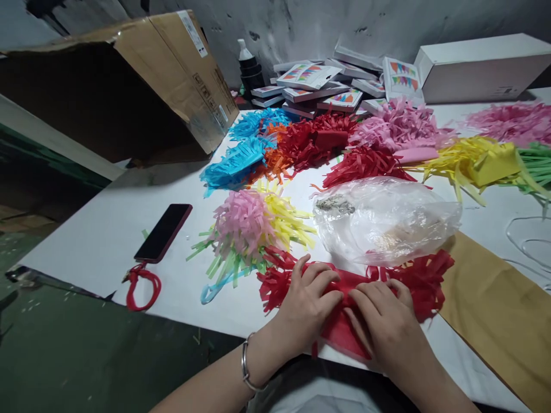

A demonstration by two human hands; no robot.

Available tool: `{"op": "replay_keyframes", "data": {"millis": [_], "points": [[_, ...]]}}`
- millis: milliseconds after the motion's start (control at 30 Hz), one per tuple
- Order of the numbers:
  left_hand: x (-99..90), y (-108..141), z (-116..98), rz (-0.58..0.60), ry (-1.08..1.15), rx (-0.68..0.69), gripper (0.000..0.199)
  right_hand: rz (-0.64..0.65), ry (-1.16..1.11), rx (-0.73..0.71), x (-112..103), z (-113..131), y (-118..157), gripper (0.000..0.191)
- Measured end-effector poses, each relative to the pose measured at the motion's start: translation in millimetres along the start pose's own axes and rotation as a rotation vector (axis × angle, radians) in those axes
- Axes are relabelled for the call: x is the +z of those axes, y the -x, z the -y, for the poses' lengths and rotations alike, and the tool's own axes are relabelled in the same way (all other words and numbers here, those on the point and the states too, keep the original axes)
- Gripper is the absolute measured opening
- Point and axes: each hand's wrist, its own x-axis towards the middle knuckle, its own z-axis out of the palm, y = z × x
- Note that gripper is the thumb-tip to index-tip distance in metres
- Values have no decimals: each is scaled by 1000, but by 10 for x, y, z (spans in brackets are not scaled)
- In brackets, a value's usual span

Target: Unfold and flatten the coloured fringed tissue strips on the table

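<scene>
A sheet of red tissue paper [344, 337] with fringed ends lies at the table's front edge, strips fanning out to both sides. My left hand [306, 304], a silver bangle on its wrist, grips the plain middle of the paper between thumb and fingers. Close beside it, my right hand [385, 321] pinches the same middle part, thumb tucked under the fingers. The fingertips partly cover the fold between them. Just beyond the hands sits a clear plastic bag [387, 221]. A pink, yellow and green tissue tassel bunch [249, 221] is left of the red paper.
Blue [236, 163], dark red [318, 140], pink [396, 126] and yellow fringe bundles [482, 160] line the back. Behind them are piled flat boxes [310, 77]. A cardboard box [172, 74], a phone [163, 232] with a red strap, and brown paper [499, 310] flank the work area.
</scene>
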Motion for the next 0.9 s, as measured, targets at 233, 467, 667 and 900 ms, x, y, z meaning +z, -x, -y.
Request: {"op": "replay_keyframes", "data": {"millis": [233, 467, 667, 900], "points": [[-3, 59, 61, 56, 33, -2, 18, 11, 112, -219, -58, -210, 181, 29], [-73, 47, -24, 132, 20, -131, 18, -42, 137, -46, -44, -255, 272, 28], [-24, -47, -109, 194, -108, -269, 4, -16, 395, 150, 76, -177, 145, 27], [-13, -5, -36, 188, -136, 36, 6, -59, 303, 81, 16, -141, 164, 21]]}}
